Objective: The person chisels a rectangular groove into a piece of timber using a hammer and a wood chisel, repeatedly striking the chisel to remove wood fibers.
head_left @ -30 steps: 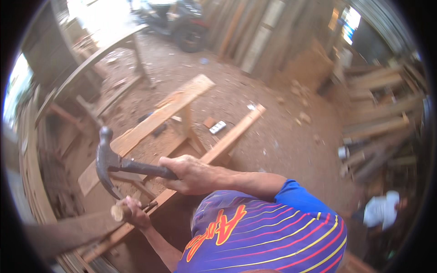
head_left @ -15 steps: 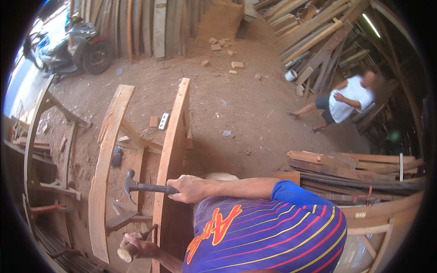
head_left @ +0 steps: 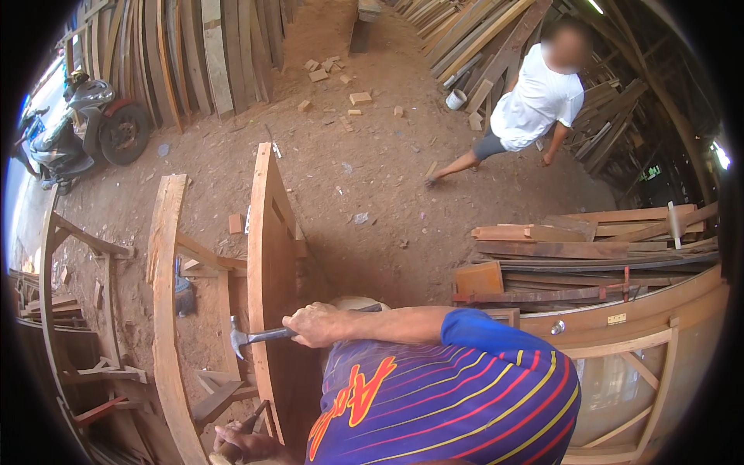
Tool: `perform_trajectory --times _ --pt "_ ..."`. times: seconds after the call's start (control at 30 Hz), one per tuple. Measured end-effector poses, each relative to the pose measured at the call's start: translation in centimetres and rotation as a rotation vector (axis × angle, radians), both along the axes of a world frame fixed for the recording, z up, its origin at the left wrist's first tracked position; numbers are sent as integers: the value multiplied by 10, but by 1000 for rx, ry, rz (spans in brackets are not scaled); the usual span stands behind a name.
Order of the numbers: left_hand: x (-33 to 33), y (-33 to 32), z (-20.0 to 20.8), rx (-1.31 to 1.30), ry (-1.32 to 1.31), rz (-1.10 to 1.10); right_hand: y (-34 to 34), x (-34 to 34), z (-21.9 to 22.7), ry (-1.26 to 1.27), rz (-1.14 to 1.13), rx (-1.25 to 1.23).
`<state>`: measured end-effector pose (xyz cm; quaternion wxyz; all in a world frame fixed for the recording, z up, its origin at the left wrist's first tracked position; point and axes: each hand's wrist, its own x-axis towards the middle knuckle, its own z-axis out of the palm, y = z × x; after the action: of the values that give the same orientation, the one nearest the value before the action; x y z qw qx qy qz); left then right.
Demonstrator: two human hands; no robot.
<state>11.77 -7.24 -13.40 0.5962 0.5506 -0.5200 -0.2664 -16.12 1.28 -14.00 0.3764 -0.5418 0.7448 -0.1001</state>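
My right hand (head_left: pixel 311 324) is closed round the handle of a claw hammer (head_left: pixel 271 334). The hammer's metal head juts past the near edge of a wooden panel (head_left: pixel 263 294), which stands on edge like a door. At the lower edge of the view my left hand (head_left: pixel 252 444) grips a chisel (head_left: pixel 253 419). The chisel's dark blade points up toward the panel's narrow edge; whether its tip touches the wood I cannot tell. Part of the left hand and the chisel's handle are cut off by the picture's rim.
A long rough plank (head_left: pixel 164 302) lies left of the panel on a wooden trestle. Stacked boards (head_left: pixel 558 248) and a framed door (head_left: pixel 612 353) are at the right. A person in a white shirt (head_left: pixel 535 101) walks at the upper right. A motorbike (head_left: pixel 97 128) stands far left.
The view has shifted. My right hand has brought the hammer head closer to the panel edge and to the chisel. The other person has walked closer, arms now lowered.
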Motion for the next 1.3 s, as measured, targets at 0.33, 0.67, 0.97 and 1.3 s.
perform_trajectory --times 0.33,0.67,0.97,1.3 --pt "13 -4 -17 17 -8 26 1 -2 -30 13 -8 32" --pt "11 1 -6 83 119 -95 -16 -5 -26 -4 110 140" --pt "16 10 -5 70 367 -140 -28 -9 -25 55 252 135" --pt "-5 14 28 33 155 84 -45 -20 -24 83 380 160"
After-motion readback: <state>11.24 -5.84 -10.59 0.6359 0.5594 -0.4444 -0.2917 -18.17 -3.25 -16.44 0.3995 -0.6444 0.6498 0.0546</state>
